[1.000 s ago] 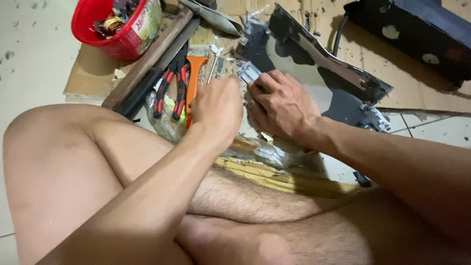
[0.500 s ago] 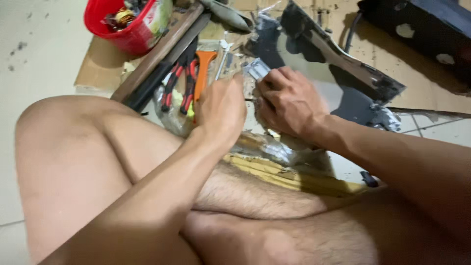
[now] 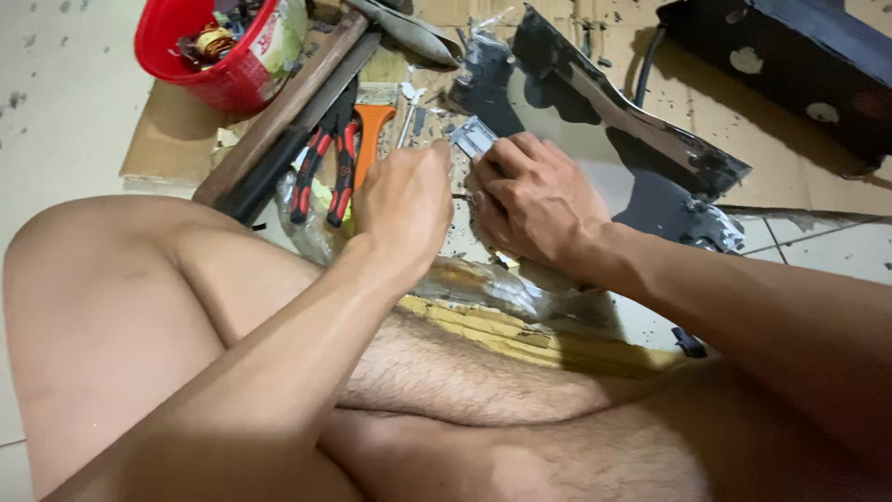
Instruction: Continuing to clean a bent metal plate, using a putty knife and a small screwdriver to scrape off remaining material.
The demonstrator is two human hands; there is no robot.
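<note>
The fingers of the right hand are curled down over a small silvery metal piece, whose grey end sticks out past the fingertips toward the top of the view; the rest of it is hidden under the palm. The left hand is closed into a fist just beside the right, knuckles up; what it grips cannot be told, since the fingers cover it. Both hands work over crumpled clear plastic wrap that lies on the floor between the person's bare legs. Just beyond the left hand lie an orange-handled scraper and red-and-black pliers, side by side, next to a long wooden bar. A red basket with small parts stands at the top left on a sheet of cardboard. A dark, shiny panel lies past the right hand, and a black case with pale spots sits at the top right.
</note>
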